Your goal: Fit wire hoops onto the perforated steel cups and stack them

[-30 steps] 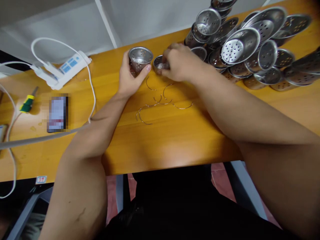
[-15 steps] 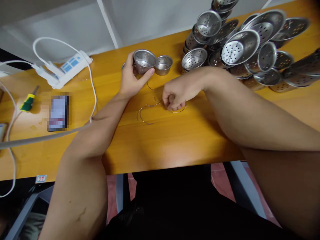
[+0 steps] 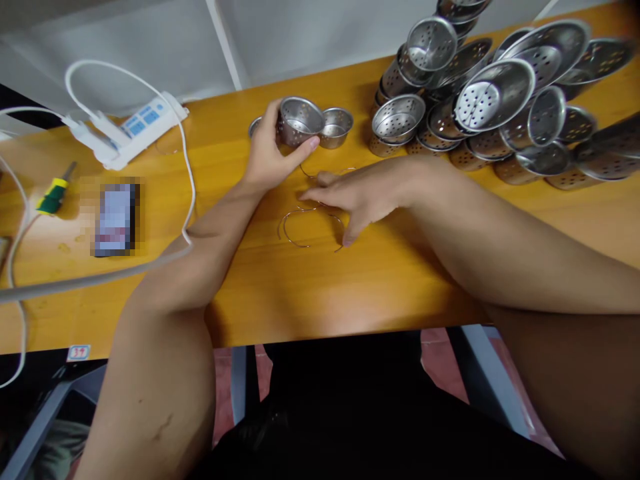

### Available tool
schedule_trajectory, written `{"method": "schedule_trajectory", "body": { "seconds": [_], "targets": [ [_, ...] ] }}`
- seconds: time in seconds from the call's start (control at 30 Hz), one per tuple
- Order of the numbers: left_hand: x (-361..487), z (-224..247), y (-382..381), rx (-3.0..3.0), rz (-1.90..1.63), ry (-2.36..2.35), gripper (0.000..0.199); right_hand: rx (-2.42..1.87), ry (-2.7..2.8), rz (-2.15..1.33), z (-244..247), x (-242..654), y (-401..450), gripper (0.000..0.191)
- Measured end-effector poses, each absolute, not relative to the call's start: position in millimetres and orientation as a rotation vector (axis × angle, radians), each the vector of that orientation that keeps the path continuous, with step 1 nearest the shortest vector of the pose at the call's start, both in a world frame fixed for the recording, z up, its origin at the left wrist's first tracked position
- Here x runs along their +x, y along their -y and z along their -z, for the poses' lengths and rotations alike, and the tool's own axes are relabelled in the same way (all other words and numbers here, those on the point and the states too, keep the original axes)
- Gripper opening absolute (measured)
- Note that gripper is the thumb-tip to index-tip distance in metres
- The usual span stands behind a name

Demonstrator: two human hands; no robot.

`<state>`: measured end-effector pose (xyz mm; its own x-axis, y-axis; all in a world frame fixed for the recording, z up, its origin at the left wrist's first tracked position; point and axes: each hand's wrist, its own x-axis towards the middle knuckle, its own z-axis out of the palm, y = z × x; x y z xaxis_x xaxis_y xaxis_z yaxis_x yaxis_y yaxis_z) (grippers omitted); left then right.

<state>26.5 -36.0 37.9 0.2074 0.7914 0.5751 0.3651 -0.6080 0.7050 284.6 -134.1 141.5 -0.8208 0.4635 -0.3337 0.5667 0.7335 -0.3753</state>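
In the head view, my left hand [image 3: 267, 153] is wrapped round a small perforated metal cup [image 3: 301, 121], thumb on its near side. Close to its right stands a second small metal cup [image 3: 337, 128]. Part of another metal rim [image 3: 255, 127] shows behind my left wrist and fingers. My right hand [image 3: 357, 195] is low over the table, palm down, thumb and fingers spread. Thin curved metal wires [image 3: 295, 244] lie under and beside its fingers; the hand hides part of them.
Stacked perforated metal cups [image 3: 495, 107] crowd the back right of the wooden table [image 3: 300, 293]. On the left are a white power strip [image 3: 145, 127] with cables, a blurred phone [image 3: 116, 219] and a green-yellow screwdriver [image 3: 54, 198]. A white cable [image 3: 100, 277] crosses near my left forearm.
My right hand has gone from curled fingers to spread ones, and more wire shows below it. The left hand keeps its hold on the cup. The view has shifted slightly.
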Motion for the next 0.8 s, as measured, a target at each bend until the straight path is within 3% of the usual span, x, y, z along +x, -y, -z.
{"method": "schedule_trajectory", "body": {
  "seconds": [0.1,0.33,0.57,0.8],
  "targets": [
    [25,-37,37,2.101,-1.383,-1.025,0.089,0.908,-2.553,0.561,-155,272,150,0.130],
    [25,-40,42,2.118,-1.319,-1.053,0.091,0.851,-2.658,0.643,-167,252,159,0.046],
    [24,-42,41,2.128,-1.303,-0.987,0.093,0.982,-2.687,0.600,-164,237,168,0.007],
    [20,-23,26,2.204,-1.341,-0.966,0.093,1.126,-2.636,0.248,-164,237,169,0.024]
  ]
}}
